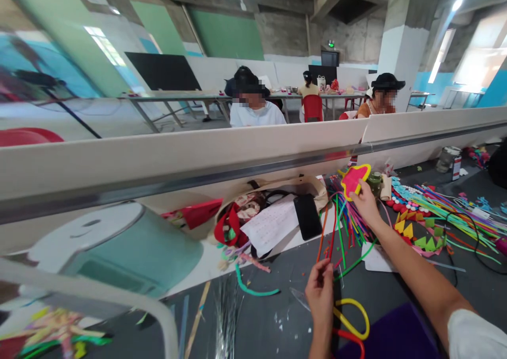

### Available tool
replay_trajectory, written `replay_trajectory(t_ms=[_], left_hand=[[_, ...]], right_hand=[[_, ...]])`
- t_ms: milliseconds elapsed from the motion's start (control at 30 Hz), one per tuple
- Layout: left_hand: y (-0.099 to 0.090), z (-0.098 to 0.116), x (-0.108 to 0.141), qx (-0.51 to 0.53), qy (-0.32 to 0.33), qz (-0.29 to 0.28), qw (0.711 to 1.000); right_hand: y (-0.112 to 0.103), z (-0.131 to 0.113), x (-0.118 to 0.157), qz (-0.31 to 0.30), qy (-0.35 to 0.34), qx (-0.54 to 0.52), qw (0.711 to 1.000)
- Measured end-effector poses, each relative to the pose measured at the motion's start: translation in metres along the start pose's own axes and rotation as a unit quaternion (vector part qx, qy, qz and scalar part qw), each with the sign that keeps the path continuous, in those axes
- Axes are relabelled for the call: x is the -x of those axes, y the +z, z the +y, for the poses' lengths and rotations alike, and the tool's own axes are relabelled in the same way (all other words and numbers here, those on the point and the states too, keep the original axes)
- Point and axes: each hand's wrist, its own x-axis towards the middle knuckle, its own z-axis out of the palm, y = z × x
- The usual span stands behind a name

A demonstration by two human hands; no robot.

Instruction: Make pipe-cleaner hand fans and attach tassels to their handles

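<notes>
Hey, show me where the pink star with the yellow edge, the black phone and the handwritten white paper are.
Pink star (353,180): head view, its pink middle.
Black phone (308,217): head view, middle of its dark face.
White paper (272,226): head view, its written sheet.

A white sleeve (475,335) tops the bare right forearm (415,275).
</notes>
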Motion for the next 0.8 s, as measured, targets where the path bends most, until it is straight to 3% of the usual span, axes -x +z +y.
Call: replay_trajectory(t_ms=[67,200,267,367,500,667,800], left_hand=[[0.001,0.002,0.0,0.011,0.003,-0.002,1.0],[0.004,0.005,0.0,0.054,-0.013,-0.011,0.998],[0.005,0.007,-0.001,0.088,-0.037,-0.017,0.995],[0.005,0.01,-0.003,0.162,-0.107,-0.05,0.98],[0.005,0.018,-0.001,0.205,-0.193,-0.186,0.941],[0.005,0.024,0.013,0.171,-0.246,-0.355,0.886],[0.002,0.024,0.02,0.151,-0.232,-0.399,0.874]], right_hand=[[-0.031,-0.01,0.026,0.06,0.003,-0.082,0.995],[-0.096,-0.029,0.059,0.109,0.051,-0.181,0.976],[-0.122,-0.036,0.067,0.101,0.096,-0.226,0.964],[-0.146,-0.042,0.075,0.04,0.171,-0.289,0.941],[-0.153,-0.042,0.085,-0.044,0.224,-0.322,0.919],[-0.142,-0.038,0.083,-0.069,0.24,-0.32,0.914],[-0.128,-0.038,0.075,-0.057,0.234,-0.315,0.918]])
